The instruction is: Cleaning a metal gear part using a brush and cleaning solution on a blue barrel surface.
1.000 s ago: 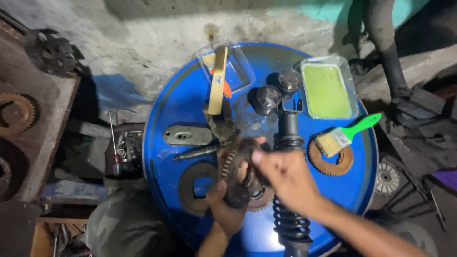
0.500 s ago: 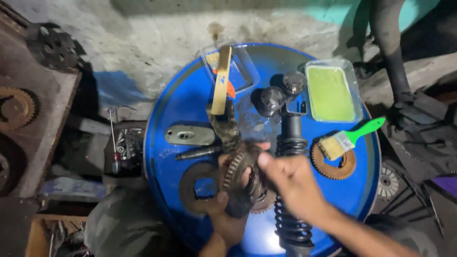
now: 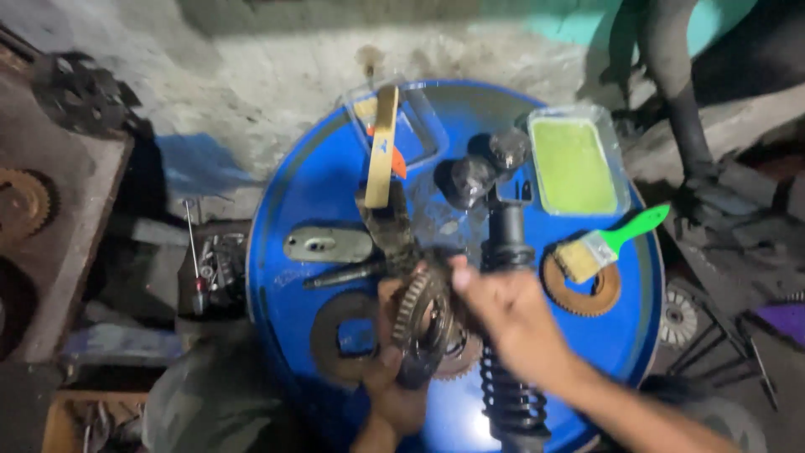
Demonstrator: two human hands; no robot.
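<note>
Dim, motion-blurred, shadowed edges.

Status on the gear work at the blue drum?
Done: nothing clearly finished. In hand: left hand holds a toothed gear upright over the blue drum lid; right hand touches its upper edge. Left: a rusty sprocket under the green-handled brush, a dark ring and a shock absorber lie untouched.

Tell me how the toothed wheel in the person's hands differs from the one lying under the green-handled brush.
The held sprocket stands nearly on edge, gripped by the left hand and touched by the right hand; the rusty sprocket lies flat on the blue drum top, partly under the brush. The held one looks dark and greasy, the other orange-brown. Both are toothed rings.
</note>
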